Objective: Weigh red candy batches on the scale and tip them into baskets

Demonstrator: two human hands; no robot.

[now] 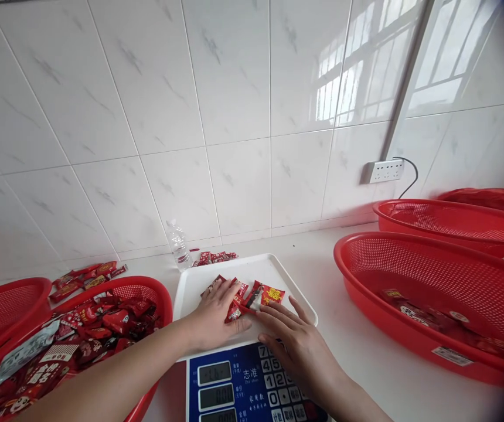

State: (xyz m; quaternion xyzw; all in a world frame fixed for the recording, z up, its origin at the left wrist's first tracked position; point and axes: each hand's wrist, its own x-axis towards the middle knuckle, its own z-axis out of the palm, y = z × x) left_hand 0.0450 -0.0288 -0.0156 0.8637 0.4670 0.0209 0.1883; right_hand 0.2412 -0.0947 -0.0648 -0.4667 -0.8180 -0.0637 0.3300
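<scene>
Two hands (217, 312) on red packets (234, 311), yellow-printed packet (273, 294) with long axis crosswise.

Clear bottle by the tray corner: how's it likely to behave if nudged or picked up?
The clear bottle is probably light, as it looks mostly empty. Tall, narrow and round, it would likely tip at a nudge, then roll. Its wall looks thin, so a firm grip may dent it.

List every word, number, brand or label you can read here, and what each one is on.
"志准": scale
"Zhi zhun": scale, beneath that
"7", "4", "5", "1", "2", "0": keypad
"计数": keypad, bottom row

Too blurred or small: scale displays, candy packets, white sticker on the right-hand basket.
</scene>
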